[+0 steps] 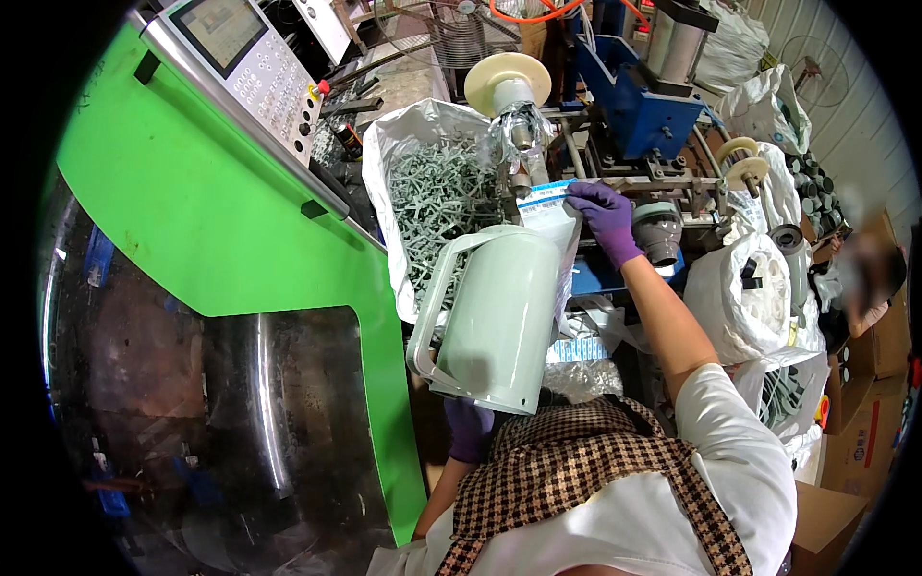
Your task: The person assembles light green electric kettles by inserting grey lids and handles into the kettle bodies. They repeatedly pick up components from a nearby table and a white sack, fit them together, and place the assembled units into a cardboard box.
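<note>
A pale green plastic jug-shaped body (504,307) with a long side handle lies tilted in front of my chest. My left hand (469,429), in a purple glove, is at its near end and holds it from below; the fingers are hidden behind it. My right hand (605,219), gloved in purple too, pinches the upper edge of a clear plastic bag (562,223) with a blue and white printed band. That bag hangs just beyond the green body, partly covered by it.
A white sack (376,158) of small grey-green plastic parts (447,187) stands left of the bag. Farther left is a green machine (240,230) with a control panel (254,82). A blue press (653,120) stands behind; white sacks (740,302) and another person (869,278) are at right.
</note>
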Demonstrator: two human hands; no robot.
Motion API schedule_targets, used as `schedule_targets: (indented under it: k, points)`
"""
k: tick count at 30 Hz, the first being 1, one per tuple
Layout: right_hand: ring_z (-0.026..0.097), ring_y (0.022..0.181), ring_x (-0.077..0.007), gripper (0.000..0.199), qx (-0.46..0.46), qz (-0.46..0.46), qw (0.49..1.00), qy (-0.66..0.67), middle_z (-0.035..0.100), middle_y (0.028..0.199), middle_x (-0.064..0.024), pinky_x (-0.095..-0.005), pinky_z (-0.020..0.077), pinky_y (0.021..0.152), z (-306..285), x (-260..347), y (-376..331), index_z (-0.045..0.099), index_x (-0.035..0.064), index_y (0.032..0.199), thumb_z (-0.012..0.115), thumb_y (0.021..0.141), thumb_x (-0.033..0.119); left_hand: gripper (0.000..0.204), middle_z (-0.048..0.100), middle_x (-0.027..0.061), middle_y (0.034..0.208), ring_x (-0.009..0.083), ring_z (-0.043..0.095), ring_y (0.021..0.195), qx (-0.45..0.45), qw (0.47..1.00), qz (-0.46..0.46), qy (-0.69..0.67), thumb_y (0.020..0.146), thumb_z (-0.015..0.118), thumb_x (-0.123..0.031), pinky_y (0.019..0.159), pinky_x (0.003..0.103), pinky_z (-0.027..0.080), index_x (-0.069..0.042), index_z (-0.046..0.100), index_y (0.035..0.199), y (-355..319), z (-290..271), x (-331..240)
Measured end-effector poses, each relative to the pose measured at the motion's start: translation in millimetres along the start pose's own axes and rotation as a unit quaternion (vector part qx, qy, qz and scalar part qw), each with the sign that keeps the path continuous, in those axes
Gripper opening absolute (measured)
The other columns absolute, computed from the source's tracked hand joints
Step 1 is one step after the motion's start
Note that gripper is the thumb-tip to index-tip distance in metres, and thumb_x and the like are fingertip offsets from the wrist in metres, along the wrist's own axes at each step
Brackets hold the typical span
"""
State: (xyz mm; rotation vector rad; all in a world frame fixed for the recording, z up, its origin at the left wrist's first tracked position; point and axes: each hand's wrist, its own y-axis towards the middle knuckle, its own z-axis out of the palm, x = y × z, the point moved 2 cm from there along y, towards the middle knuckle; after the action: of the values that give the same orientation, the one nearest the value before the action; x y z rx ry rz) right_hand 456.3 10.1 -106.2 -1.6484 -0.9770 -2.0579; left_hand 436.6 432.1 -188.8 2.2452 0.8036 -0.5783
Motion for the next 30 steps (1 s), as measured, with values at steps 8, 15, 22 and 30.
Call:
schedule_targets:
  k: [8, 15, 22, 30]
  points:
    - [0.064, 0.086, -0.0232, 0.014, -0.001, -0.347, 0.834, -0.429, 0.067, 0.092, -0.0073, -0.0319, 0.0507, 0.073, -10, 38, 1, 0.074, 0.0152, 0.083, 0.081, 0.073, 0.009, 0.029, 0.065, 0.0212, 0.116, 0.0440, 0.059, 0.110, 0.017, 0.999, -0.032, -0.039, 0.082, 0.063, -0.003, 0.098, 0.049, 0.046, 0.000, 0.067, 0.111, 23, 0, -19]
    - [0.060, 0.090, -0.0130, 0.009, -0.113, -0.027, 0.990, 0.084, 0.064, 0.096, -0.0019, -0.0277, 0.0468, 0.082, -3, 87, -53, 0.071, 0.0094, 0.093, 0.074, 0.085, 0.011, 0.042, 0.061, 0.0103, 0.121, 0.0192, 0.059, 0.106, -0.078, 0.853, -0.248, -0.453, 0.094, 0.058, -0.004, 0.091, 0.035, 0.049, 0.002, 0.050, 0.135, 11, 38, -4]
    - [0.059, 0.092, -0.0118, 0.018, 0.021, -0.011, 0.996, -0.089, 0.066, 0.101, -0.0031, -0.0260, 0.0459, 0.082, 11, 97, -114, 0.068, 0.0031, 0.108, 0.061, 0.091, 0.007, 0.048, 0.056, 0.0108, 0.129, 0.0197, 0.062, 0.103, -0.046, 0.716, -0.324, -0.616, 0.106, 0.033, -0.027, 0.088, 0.035, 0.054, -0.005, 0.036, 0.148, 23, 31, -20]
    - [0.058, 0.086, -0.0105, 0.019, -0.046, 0.118, 0.992, -0.008, 0.067, 0.092, -0.0037, -0.0259, 0.0454, 0.079, -14, 111, -136, 0.069, -0.0007, 0.104, 0.059, 0.093, 0.011, 0.048, 0.052, 0.0108, 0.137, 0.0219, 0.060, 0.109, 0.134, 0.793, -0.170, -0.570, 0.108, 0.026, -0.027, 0.092, 0.036, 0.054, -0.009, 0.031, 0.153, 37, 41, -5]
